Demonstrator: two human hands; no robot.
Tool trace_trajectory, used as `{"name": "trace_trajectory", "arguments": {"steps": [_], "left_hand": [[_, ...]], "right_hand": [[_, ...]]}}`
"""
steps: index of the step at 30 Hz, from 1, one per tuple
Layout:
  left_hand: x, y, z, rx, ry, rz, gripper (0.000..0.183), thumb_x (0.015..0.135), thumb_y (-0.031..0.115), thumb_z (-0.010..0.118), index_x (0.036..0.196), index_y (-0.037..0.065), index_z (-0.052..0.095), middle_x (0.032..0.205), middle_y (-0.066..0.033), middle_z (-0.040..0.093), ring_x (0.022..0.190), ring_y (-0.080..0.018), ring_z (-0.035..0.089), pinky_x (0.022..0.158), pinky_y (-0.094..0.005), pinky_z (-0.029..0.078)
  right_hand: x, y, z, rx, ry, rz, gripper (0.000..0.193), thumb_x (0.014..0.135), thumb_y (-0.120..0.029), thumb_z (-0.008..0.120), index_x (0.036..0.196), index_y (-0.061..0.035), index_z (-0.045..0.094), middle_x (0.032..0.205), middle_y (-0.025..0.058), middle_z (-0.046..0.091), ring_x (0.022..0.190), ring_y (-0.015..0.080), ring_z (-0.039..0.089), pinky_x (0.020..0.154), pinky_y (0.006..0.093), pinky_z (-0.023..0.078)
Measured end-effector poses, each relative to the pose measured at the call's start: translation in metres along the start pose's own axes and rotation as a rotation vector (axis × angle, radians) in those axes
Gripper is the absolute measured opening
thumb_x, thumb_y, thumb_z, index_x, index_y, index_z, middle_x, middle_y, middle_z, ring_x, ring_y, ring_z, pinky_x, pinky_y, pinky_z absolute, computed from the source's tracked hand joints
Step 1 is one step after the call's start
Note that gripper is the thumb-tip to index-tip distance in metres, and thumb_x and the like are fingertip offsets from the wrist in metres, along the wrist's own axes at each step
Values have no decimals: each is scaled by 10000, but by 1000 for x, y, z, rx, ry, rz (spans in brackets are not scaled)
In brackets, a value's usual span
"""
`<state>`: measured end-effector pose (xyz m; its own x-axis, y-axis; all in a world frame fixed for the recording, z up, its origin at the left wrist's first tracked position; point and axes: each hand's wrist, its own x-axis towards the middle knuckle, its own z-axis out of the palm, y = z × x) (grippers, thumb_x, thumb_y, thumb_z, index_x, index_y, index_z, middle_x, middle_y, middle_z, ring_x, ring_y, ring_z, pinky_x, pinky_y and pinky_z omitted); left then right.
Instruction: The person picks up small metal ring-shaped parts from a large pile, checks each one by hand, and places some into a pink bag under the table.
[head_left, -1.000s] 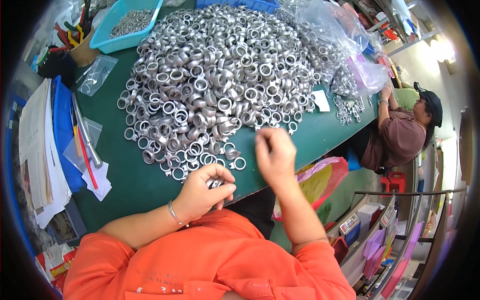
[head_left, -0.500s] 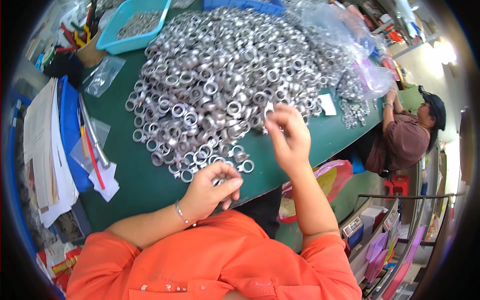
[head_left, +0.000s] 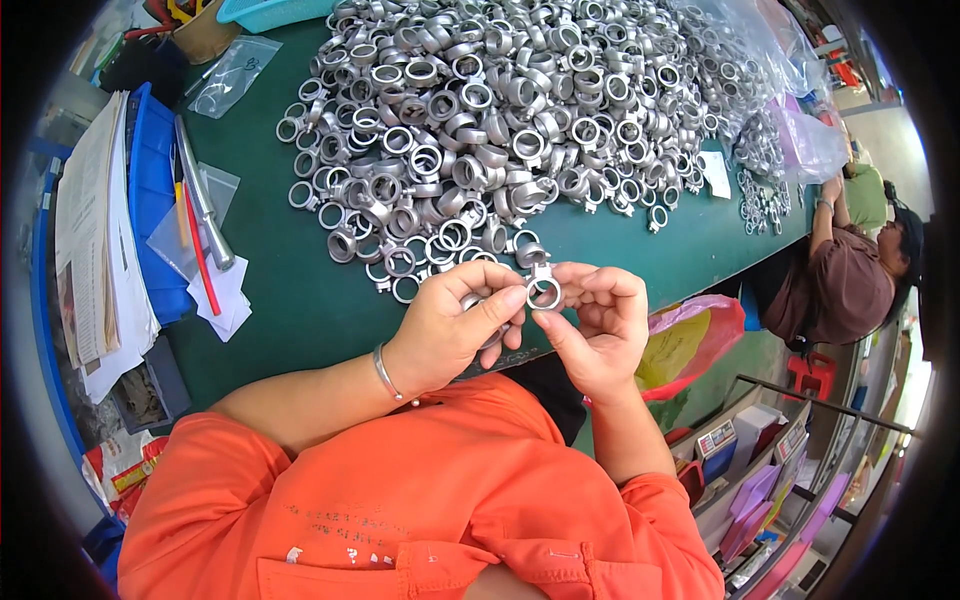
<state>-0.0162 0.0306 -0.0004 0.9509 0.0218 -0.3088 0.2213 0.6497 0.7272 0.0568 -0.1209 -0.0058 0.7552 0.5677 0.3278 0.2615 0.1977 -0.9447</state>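
A small silver metal ring (head_left: 543, 293) with a square tab is held up between my two hands, at the near edge of the pile. My right hand (head_left: 606, 335) pinches it from the right between thumb and fingers. From the left, the thumb tip of my left hand (head_left: 438, 322) comes up against the ring. More metal rings (head_left: 488, 332) show inside the curled fingers of my left hand, partly hidden by the thumb. Just beyond both hands, a large heap of similar silver rings (head_left: 470, 150) covers the green table (head_left: 290, 320).
On the left lie a blue tray (head_left: 150, 200) with papers (head_left: 95, 240), a red pen (head_left: 203, 260) and a metal rod (head_left: 200, 190). A clear bag (head_left: 235, 75) sits by the teal basket (head_left: 275, 10). A person (head_left: 855, 270) works at the right.
My right hand has come back from the pile toward my left hand, bringing a ring with it. The view has shifted, and both hands now meet around that ring.
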Motion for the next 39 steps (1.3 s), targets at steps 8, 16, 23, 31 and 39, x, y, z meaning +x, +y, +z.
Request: {"name": "trace_trajectory", "arguments": {"steps": [8, 16, 23, 31, 39], "left_hand": [[-3, 3, 0, 40, -4, -84, 148, 903, 153, 481, 879, 11, 518, 721, -80, 570, 577, -119, 545, 413, -197, 391], [-3, 0, 1, 4, -9, -144, 146, 891, 147, 487, 811, 24, 487, 707, -96, 548, 512, -138, 512, 386, -211, 369], [0, -4, -1, -74, -65, -101, 95, 875, 109, 526, 832, 27, 505, 714, -77, 558, 561, -120, 536, 408, -208, 392], [-3, 4, 0, -48, -76, -123, 104, 868, 114, 520, 813, 33, 485, 676, -90, 537, 480, -107, 462, 382, -200, 330], [-2, 3, -3, -58, -76, -111, 92, 857, 97, 536, 814, 25, 498, 689, -68, 544, 531, -97, 503, 382, -185, 356]], "right_hand": [[3, -7, 0, -312, -5, -41, 219, 704, 24, 673, 903, 10, 583, 891, 125, 599, 755, 188, 599, 653, 266, 487], [60, -31, -37, -360, -158, 306, 96, 800, -83, 621, 791, -19, 549, 676, 44, 556, 595, 117, 529, 536, 255, 432], [224, -87, -148, 98, 552, -79, 305, 944, -236, 384, 1074, 38, 415, 973, 183, 591, 777, 223, 603, 635, 303, 506], [139, -42, -90, -402, 172, 50, 136, 865, -87, 525, 968, -6, 561, 788, 45, 606, 645, 79, 543, 562, 215, 433], [85, 23, -31, -977, -130, -199, 207, 680, -11, 658, 875, -23, 588, 792, 113, 486, 735, 286, 513, 647, 359, 434]]}}
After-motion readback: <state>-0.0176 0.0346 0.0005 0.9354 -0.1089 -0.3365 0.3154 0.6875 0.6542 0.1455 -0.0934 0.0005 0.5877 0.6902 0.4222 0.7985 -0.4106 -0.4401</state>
